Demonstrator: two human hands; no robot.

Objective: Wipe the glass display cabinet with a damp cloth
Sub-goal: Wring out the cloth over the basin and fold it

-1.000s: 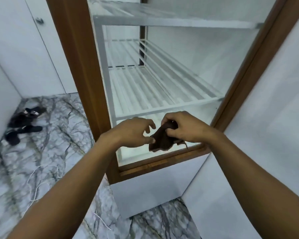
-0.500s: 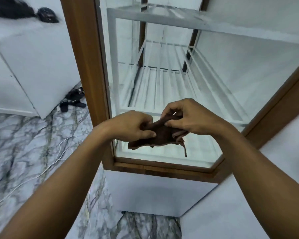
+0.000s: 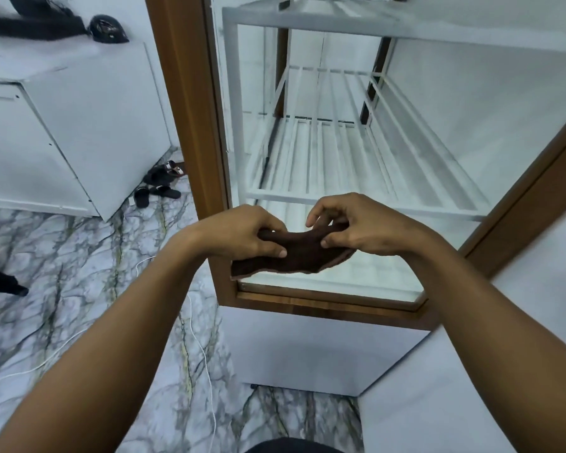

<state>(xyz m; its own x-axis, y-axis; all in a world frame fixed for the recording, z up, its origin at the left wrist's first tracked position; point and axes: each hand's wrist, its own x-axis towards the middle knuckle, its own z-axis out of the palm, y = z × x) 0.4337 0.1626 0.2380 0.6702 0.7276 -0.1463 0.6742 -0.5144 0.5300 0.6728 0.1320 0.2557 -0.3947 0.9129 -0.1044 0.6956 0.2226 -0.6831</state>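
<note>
A dark brown cloth is stretched flat between both hands in front of the lower glass pane. My left hand pinches its left end, my right hand pinches its right end with thumb and fingers. Behind them stands the glass display cabinet with a brown wooden frame and a white base. White wire shelves show through the glass. The cloth hangs just short of the pane; I cannot tell whether it touches.
A white counter unit stands at the left with dark items and a helmet on top. Black sandals lie on the marble floor beside it. A thin white cable runs across the floor. A white wall panel is at the right.
The cloth went from bunched in my right hand to spread out between both hands. My view swung right, bringing the counter and sandals into sight.
</note>
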